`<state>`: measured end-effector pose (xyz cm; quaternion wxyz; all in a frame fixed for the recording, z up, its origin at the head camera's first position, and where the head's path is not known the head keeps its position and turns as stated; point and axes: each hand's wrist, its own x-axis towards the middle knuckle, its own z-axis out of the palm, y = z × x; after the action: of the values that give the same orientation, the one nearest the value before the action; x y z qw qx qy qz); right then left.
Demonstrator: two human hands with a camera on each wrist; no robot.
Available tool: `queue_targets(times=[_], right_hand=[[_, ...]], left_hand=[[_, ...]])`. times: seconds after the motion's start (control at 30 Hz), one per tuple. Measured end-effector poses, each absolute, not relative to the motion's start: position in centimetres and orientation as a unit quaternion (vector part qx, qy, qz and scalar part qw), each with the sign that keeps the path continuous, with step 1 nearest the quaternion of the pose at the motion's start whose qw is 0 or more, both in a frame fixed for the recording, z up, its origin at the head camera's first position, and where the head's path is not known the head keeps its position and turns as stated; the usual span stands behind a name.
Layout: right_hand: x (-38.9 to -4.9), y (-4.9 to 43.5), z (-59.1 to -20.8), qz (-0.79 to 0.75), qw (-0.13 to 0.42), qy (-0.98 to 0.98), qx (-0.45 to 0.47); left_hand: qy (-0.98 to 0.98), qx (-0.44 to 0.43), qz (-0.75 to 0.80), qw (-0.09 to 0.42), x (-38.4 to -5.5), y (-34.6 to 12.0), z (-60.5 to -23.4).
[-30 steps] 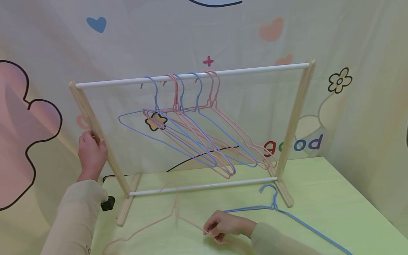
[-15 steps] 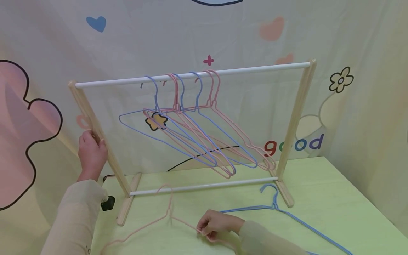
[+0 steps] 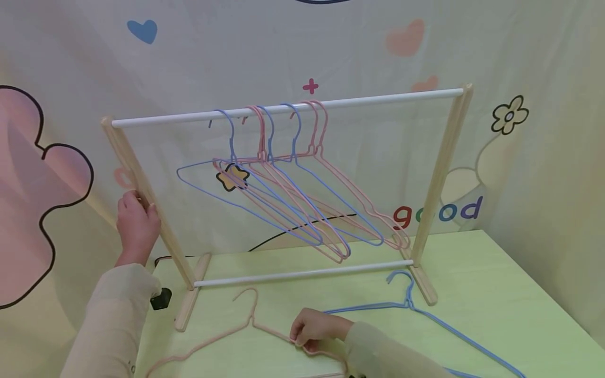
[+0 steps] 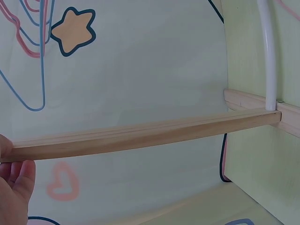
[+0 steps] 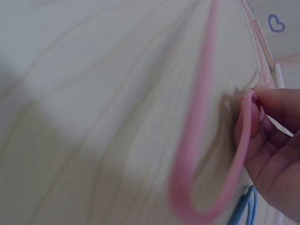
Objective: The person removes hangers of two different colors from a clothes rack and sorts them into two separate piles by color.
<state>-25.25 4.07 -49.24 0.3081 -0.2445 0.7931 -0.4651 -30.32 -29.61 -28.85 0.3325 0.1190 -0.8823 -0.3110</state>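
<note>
A wooden rack with a white top bar (image 3: 387,98) stands on the green table, with several pink and blue wire hangers hooked over the bar. My left hand (image 3: 138,226) holds the rack's left wooden post (image 4: 140,140), fingers and thumb on either side of it. Low over the table, my right hand (image 3: 316,326) pinches the right shoulder of a pink hanger (image 5: 191,131) between thumb and fingers. That hanger's hook points toward the rack, in front of the lower bar. Its near edge is partly cut off in the head view.
Beside my right hand, blue hangers (image 3: 408,300) lie stacked on the table (image 3: 501,283). A small black object (image 3: 161,298) sits by the rack's left foot (image 3: 186,311). Behind the rack hangs a printed curtain (image 3: 378,58).
My right hand has moved slightly left and nearer, bringing the pink hanger along; its hook has dropped below the lower bar in view. My left hand stays on the post.
</note>
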Motion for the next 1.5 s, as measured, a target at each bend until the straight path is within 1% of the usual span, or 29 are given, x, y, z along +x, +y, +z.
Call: queue_targets(times=[0.1,0.33,0.57,0.73,1.03,1.5], right_hand=[[-25.2,3.9,-49.2,-0.455,0.297,0.805,-0.237],[-25.1,4.1,-48.7,-0.439,0.252,0.825,-0.251],[-25.2,5.7,-46.2,-0.446,0.258,0.812,-0.275],[-25.5,7.8,-44.5,-0.462,0.264,0.803,-0.268],[-26.7,13.1,-42.8,-0.486,0.262,0.800,-0.235],[-28.0,19.8,-38.7,-0.462,0.199,0.831,-0.240]], left_hand=[[-0.885,0.121,-0.311,0.324,-30.4,-29.5,-28.7],[-0.881,0.121,-0.318,0.328,-30.4,-29.4,-28.7],[-0.878,0.126,-0.328,0.325,-30.5,-29.9,-28.9],[-0.878,0.123,-0.325,0.329,-30.5,-30.0,-28.9],[-0.878,0.114,-0.316,0.342,-30.4,-29.6,-29.0],[-0.879,0.110,-0.310,0.345,-30.2,-29.5,-29.0]])
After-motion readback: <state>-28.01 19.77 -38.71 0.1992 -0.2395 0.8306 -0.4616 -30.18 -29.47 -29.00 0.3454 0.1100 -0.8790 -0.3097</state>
